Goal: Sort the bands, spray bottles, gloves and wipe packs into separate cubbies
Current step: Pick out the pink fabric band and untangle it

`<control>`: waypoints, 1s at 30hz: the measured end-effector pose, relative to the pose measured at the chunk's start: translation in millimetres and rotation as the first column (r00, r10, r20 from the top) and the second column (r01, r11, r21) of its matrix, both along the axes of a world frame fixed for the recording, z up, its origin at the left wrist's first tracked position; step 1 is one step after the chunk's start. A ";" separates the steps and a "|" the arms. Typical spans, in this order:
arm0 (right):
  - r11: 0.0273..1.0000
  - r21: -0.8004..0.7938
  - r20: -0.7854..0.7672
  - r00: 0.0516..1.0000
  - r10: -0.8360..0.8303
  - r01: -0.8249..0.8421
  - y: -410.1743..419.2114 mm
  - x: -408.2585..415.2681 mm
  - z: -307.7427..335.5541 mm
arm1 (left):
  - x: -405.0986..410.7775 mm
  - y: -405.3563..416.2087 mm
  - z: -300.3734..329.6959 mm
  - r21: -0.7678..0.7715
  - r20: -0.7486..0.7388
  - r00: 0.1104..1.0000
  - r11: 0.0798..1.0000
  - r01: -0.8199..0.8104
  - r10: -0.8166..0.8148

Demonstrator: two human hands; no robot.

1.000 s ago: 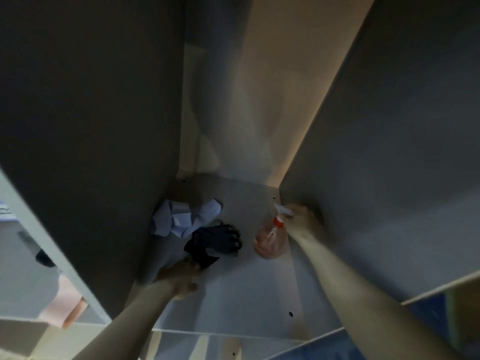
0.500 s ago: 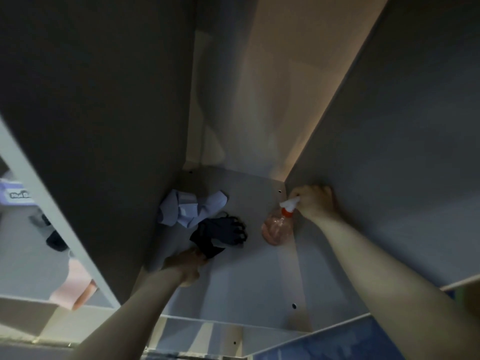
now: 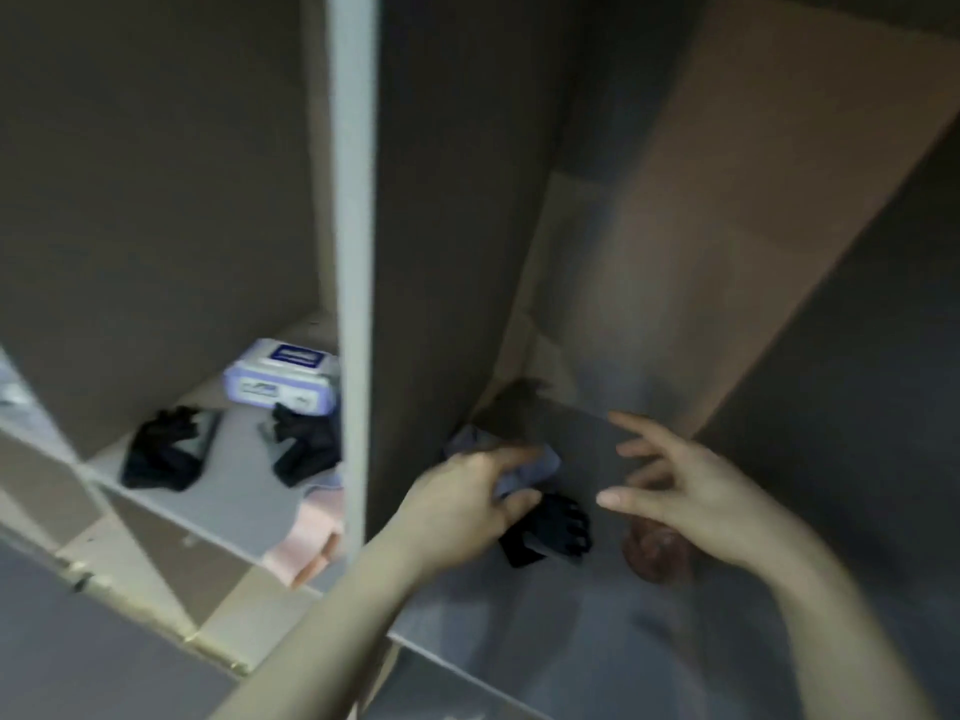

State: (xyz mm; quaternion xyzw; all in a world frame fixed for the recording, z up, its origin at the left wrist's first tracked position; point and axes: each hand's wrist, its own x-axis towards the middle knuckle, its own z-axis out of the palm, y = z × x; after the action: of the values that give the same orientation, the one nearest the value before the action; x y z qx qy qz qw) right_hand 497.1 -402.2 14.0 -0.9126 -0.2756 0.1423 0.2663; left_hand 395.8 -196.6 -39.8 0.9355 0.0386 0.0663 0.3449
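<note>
A dim, grey-panelled cubby shelf (image 3: 519,641) filled our view, split by a pale upright divider (image 3: 353,252) into a left cubby and a right one.

In the right cubby, our left hand (image 3: 457,504) reached in near the divider, its grip pinching a pale blue wipe pack (image 3: 535,467) between thumb and fingers. Just below that hand, a black glove (image 3: 550,530) lay flat on the shelf floor, touching or almost touching the pack; blur kept us from telling which. Our right hand (image 3: 691,491) hovered beside it with the grip released, fingers spread and holding nothing. Beneath the right wrist a reddish spray bottle (image 3: 657,553) rested on the shelf floor toward the right wall, partly hidden by the hand and too blurred for detail.

In the left cubby, a white and purple wipe pack (image 3: 283,379) sat toward the back, close to the divider. In front of it lay two more black gloves, one (image 3: 166,452) near the cubby's left front edge, the other (image 3: 306,449) against the divider and touching the pack's front. A pink band (image 3: 306,537) lay at the front edge beside the divider, partly overhanging the shelf lip.
</note>
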 end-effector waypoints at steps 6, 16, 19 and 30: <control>0.954 0.114 0.048 0.961 0.274 -0.278 65.4 -94.3 50.8 | -113.7 61.7 52.9 -0.071 0.189 0.947 0.966 -0.249 0.258; 0.929 -0.003 0.151 0.918 0.367 -0.370 195.5 -179.7 53.3 | -248.0 194.7 54.8 -0.036 0.256 0.782 0.814 -0.580 0.569; 0.899 -0.017 0.127 0.891 0.437 -0.438 256.8 -218.8 50.2 | -301.0 239.9 52.2 0.001 0.238 0.740 0.762 -0.648 0.629; 0.864 0.121 0.034 0.871 0.489 -0.490 449.9 -329.9 18.9 | -446.7 413.1 40.4 0.078 0.112 0.654 0.649 -0.757 0.748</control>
State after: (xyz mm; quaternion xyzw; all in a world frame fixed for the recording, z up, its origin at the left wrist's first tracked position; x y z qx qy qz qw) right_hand 167.2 47.7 32.9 -0.7944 -0.5067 0.1868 0.2779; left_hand -50.9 216.5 0.6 0.8510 0.4069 0.2380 0.2316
